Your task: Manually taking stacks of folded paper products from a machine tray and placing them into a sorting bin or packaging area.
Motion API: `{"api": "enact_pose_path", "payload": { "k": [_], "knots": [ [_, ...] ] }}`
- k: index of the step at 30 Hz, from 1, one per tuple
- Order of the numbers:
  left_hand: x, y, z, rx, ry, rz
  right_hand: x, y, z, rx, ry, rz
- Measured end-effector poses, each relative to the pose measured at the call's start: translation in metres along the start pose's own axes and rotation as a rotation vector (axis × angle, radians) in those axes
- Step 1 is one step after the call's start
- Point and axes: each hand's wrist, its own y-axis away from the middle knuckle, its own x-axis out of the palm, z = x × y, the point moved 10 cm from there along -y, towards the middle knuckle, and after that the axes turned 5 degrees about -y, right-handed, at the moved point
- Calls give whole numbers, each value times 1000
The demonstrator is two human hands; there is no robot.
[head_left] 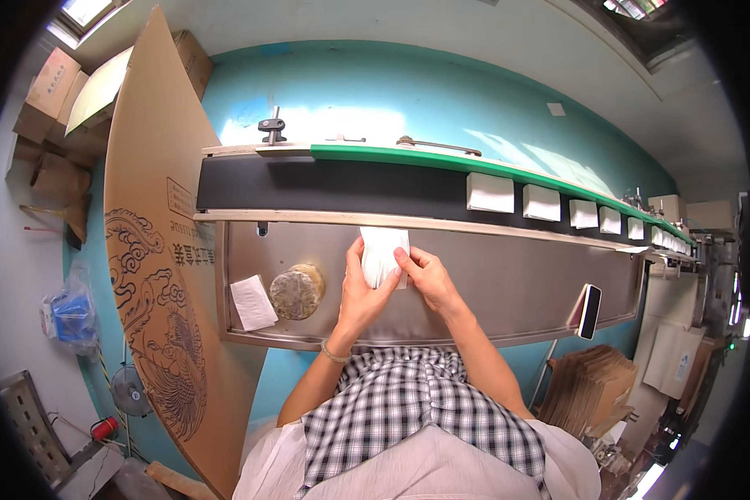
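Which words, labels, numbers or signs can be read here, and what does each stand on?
Large cardboard sheet: large upside-down characters and smaller lettering; wording not copied here.
Same sheet, outlined box: too small to read.
Upper-left carton: dark characters, too small to read.
White panel at right: blue mark, too small to read.
Held white tissue stack: no print visible.
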Motion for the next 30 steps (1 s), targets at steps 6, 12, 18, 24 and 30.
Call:
{"api": "enact_pose_path", "payload": {
  "k": [6,12,18,24,30],
  "knots": [
    [-4,0,3,-114,56,6,-23,-1,7,-13,-33,-103],
    [6,1,0,52,-237,51,-31,-3,11,-47,-130,-171],
    [-1,15,-24,118,-388,-19,-27,-32,22,-189,-155,-164],
    [-22,35,-28,173,-313,-152,-41,-12,5,-216,-223,-195],
    [-11,70,-13,30,-172,-178,-23,32,-30,-352,26,-15]
  ]
}}
